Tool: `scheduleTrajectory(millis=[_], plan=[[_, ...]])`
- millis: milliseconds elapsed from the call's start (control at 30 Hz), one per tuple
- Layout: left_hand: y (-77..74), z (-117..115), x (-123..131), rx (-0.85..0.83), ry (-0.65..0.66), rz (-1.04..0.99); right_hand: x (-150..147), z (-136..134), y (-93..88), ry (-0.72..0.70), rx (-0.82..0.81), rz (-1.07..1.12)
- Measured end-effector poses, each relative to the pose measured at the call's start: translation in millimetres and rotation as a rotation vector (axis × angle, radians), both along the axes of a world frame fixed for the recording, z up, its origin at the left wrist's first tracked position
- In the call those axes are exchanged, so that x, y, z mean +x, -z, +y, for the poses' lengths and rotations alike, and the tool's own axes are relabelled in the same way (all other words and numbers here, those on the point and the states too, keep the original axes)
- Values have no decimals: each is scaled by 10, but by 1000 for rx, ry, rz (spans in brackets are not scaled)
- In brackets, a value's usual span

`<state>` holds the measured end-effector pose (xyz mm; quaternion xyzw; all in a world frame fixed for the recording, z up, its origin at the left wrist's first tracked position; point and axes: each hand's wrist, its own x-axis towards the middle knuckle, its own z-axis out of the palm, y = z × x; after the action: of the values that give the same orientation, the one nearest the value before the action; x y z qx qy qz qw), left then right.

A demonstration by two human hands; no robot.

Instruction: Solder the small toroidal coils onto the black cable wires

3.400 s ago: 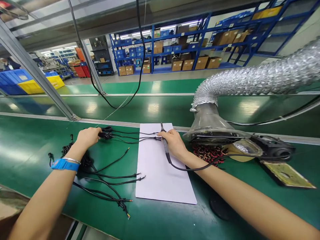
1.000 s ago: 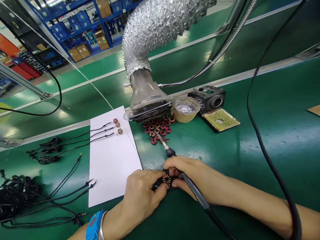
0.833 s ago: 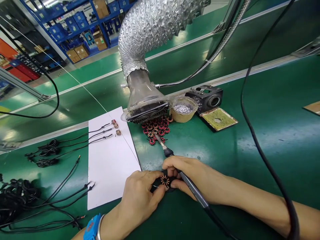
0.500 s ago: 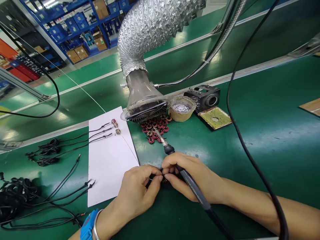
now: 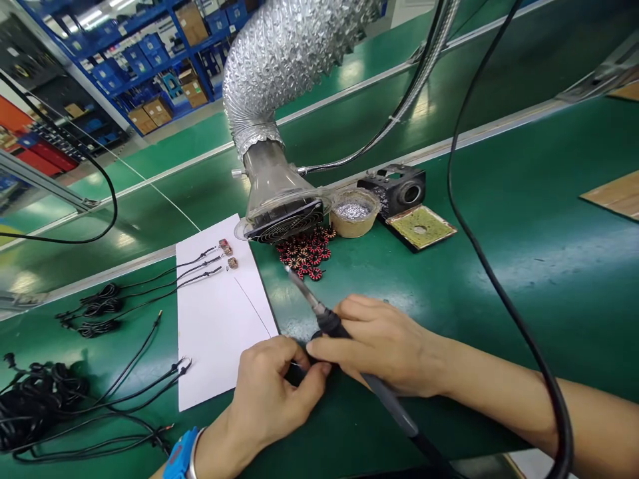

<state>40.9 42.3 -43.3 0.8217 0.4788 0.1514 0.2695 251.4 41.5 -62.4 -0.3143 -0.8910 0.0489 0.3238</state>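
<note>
My right hand (image 5: 384,339) grips a soldering iron (image 5: 329,324), its metal tip slanting up and left beyond the fingers. Thumb and fingers of my left hand (image 5: 279,382) are pinched together on thin solder wire (image 5: 252,304), which runs down across the white sheet (image 5: 210,326) to that hand. My fingertips meet around a small dark piece (image 5: 298,374), mostly hidden, so I cannot tell its kind. Past the iron's tip lies a pile of small red-and-black wound rings (image 5: 304,256).
A fume extractor hood (image 5: 284,206) hangs over the rings. Behind stand a tub of silvery bits (image 5: 354,223) and an iron stand with a yellow sponge (image 5: 422,229). Black cables (image 5: 40,399) lie at left; small copper-coloured parts (image 5: 227,247) rest on the sheet. A loose black cable (image 5: 479,266) hangs at right.
The iron's tip has swung left, away from over the rings, and my right hand's fingers have shifted round the handle. My left hand stays pinched near the same spot. The view has shifted slightly.
</note>
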Motion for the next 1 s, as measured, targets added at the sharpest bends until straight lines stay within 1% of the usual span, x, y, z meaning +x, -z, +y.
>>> scheduleTrajectory(millis=[67,133,200,267,433,567,667,767,833,1000], plan=[[12,-31,40,109,6,-23,0,-6,16,9,-80,153],[20,-49,70,191,14,-38,-6,-17,26,-17,-153,309],[16,-54,80,218,35,-39,-16,-32,34,-64,-199,368],[1,-55,68,217,59,-26,-27,-46,46,-87,-202,327],[-14,-59,10,237,106,37,-37,-68,91,-55,-84,140],[51,-46,-12,287,231,74,-16,-66,99,-55,-89,96],[104,-20,-36,330,287,91,15,-55,79,-54,-124,192],[113,12,-73,339,284,98,42,-42,57,-14,-195,372],[84,29,-90,323,276,90,43,-31,59,18,-251,424],[-28,47,-72,250,220,27,-11,-4,114,21,-349,413]])
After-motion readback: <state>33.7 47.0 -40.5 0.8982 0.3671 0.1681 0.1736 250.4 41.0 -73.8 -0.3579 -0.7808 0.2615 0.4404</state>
